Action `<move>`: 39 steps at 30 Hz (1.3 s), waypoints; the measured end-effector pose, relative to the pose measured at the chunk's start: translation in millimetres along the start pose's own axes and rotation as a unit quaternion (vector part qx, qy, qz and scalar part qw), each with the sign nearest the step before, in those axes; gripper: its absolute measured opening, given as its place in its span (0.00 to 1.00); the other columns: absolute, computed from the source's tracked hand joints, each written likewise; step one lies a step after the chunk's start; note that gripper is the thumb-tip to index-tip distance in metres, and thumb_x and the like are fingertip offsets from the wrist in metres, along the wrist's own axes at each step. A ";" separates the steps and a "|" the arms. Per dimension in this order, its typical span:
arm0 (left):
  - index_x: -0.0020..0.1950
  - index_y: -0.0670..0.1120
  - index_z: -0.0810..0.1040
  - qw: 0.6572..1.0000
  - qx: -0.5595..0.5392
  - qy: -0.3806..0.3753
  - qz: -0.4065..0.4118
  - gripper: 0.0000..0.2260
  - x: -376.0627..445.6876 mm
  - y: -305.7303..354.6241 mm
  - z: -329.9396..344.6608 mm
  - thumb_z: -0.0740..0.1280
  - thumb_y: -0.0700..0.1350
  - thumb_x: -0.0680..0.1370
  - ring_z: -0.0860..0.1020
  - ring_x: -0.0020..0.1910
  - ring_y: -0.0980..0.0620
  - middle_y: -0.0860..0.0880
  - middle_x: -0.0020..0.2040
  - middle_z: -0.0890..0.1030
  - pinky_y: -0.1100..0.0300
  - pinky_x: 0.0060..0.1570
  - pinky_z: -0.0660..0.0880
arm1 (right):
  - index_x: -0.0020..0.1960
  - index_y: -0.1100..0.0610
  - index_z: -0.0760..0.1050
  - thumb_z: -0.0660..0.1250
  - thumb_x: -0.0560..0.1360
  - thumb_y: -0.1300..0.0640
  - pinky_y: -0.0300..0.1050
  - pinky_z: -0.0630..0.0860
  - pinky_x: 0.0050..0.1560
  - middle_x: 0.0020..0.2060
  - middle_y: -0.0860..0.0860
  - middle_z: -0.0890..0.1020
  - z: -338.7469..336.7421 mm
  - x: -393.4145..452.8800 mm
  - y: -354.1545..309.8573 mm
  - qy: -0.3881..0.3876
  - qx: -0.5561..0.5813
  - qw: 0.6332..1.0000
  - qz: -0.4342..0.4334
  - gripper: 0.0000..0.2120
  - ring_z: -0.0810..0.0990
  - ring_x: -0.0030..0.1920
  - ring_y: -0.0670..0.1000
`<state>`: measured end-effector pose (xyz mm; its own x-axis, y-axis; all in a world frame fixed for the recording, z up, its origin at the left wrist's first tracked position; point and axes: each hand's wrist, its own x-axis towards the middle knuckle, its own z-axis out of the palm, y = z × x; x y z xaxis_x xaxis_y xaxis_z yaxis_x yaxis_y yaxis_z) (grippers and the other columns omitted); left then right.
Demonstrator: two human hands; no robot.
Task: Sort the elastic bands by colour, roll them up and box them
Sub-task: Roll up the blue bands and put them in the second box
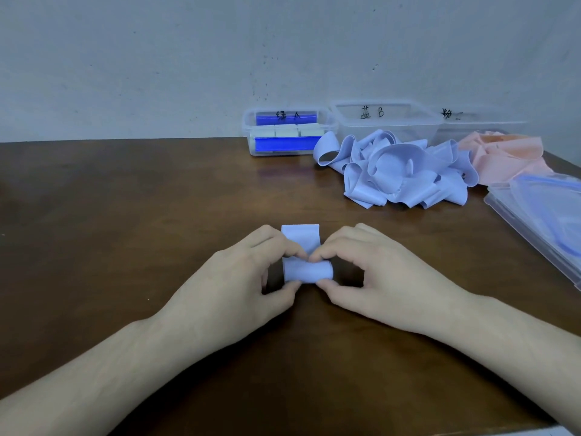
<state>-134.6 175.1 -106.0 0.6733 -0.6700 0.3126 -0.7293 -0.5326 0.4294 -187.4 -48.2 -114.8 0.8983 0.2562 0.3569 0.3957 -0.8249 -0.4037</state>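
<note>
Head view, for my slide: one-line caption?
Both hands roll a pale blue elastic band on the brown wooden table.

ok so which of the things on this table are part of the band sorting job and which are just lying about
Part of the job:
- blue band, being rolled by left hand and right hand
- blue band pile
- pink band pile
- box A, box B, box C

Lying about:
- clear lids at the right edge

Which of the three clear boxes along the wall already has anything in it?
The leftmost box, the smallest one: it holds pale rolls between bright blue strips. The middle box and right box look empty.
</note>
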 end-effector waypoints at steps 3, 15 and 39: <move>0.53 0.60 0.77 1.000 -0.007 -0.004 -0.003 0.10 1.1 0.1 -1.9 0.69 0.53 0.72 0.75 0.38 0.58 0.62 0.52 0.73 0.73 0.38 0.68 | 0.57 0.44 0.80 0.73 0.74 0.52 0.34 0.69 0.53 0.49 0.38 0.79 -2.1 3.3 0.6 -0.011 0.003 1.000 0.012 0.12 0.72 0.51 0.43; 0.53 0.61 0.78 0.999 -0.023 0.010 -0.034 0.08 11.7 -5.4 3.2 0.70 0.50 0.76 0.75 0.38 0.63 0.63 0.52 0.75 0.73 0.39 0.67 | 0.56 0.45 0.80 0.73 0.74 0.52 0.36 0.69 0.53 0.50 0.39 0.78 -0.9 9.0 6.4 0.009 -0.002 1.000 0.002 0.12 0.72 0.49 0.44; 0.57 0.55 0.79 0.999 0.024 0.045 -0.018 0.10 25.8 -11.8 7.7 0.70 0.43 0.77 0.70 0.45 0.75 0.63 0.52 0.73 0.79 0.43 0.65 | 0.60 0.46 0.79 0.73 0.74 0.51 0.36 0.69 0.57 0.52 0.40 0.76 0.8 28.7 17.5 0.019 -0.021 0.999 0.020 0.15 0.73 0.53 0.45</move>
<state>-109.5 160.1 -109.5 0.7064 -0.6011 0.3737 -0.7074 -0.5822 0.4008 -154.5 -54.9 -112.3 0.9053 0.2043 0.3723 0.3504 -0.8546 -0.3832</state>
